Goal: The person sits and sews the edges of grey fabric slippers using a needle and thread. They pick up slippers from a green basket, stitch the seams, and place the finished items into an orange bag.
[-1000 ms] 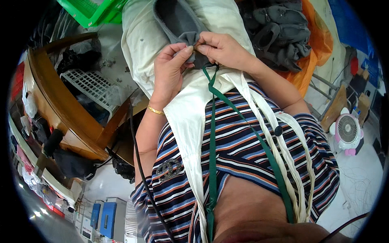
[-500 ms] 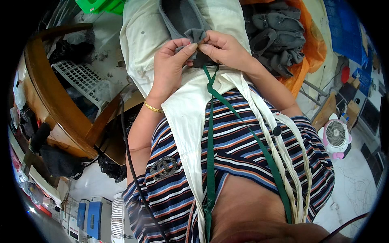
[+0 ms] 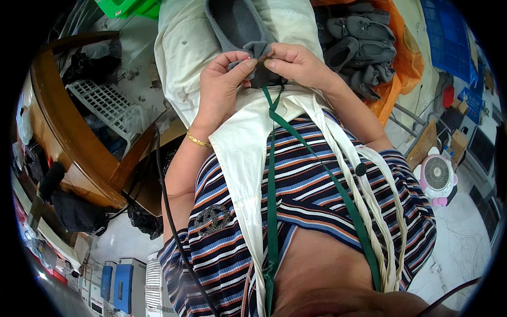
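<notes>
A grey felt slipper [image 3: 235, 24] lies on the cream cloth [image 3: 185, 47] over my lap, its heel end toward me. My left hand [image 3: 222, 87] pinches the slipper's heel edge between thumb and fingers. My right hand [image 3: 296, 63] grips the same bunched edge from the other side, fingertips nearly touching the left ones. A gold bangle sits on my left wrist. A green strap [image 3: 272, 174] hangs down my striped shirt from just below the hands.
An orange bag [image 3: 406, 58] at the upper right holds several more grey slippers [image 3: 359, 47]. A wooden chair [image 3: 63, 153] and a white plastic basket [image 3: 103, 103] stand to my left. A small pink fan [image 3: 437, 179] sits on the floor at right. Green crate [image 3: 129, 6] at top.
Both hands stay pinched on the slipper's heel edge; the fingers have shifted slightly along it. The view has drifted a little.
</notes>
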`<state>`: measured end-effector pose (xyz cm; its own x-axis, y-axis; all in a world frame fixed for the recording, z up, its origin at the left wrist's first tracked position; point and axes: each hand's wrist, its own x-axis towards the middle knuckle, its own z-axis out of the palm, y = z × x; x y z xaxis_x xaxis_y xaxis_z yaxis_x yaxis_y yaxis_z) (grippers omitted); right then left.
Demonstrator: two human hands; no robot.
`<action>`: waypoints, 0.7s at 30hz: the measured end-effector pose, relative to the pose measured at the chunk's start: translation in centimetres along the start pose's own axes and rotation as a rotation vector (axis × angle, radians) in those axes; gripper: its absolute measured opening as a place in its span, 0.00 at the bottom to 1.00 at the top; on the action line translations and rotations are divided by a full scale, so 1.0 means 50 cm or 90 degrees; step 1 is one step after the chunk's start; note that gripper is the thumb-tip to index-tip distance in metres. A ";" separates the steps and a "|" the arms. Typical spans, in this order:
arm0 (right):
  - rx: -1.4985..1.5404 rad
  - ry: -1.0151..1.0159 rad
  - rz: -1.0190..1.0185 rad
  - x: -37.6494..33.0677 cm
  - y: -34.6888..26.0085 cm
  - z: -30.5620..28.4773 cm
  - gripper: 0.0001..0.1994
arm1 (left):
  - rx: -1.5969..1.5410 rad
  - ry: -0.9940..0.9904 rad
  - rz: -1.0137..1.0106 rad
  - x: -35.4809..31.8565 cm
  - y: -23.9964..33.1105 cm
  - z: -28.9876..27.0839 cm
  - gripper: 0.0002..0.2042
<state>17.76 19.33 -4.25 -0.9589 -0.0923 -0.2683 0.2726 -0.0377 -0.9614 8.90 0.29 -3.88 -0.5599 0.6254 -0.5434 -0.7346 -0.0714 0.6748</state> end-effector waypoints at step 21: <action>-0.118 0.141 -0.013 0.009 -0.006 0.035 0.18 | 0.056 -0.014 0.033 0.009 -0.016 -0.015 0.09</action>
<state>17.39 17.56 -3.96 -0.9634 0.1276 -0.2357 0.2534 0.1475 -0.9560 8.95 0.05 -5.06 -0.5875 0.6397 -0.4955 -0.6677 -0.0372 0.7435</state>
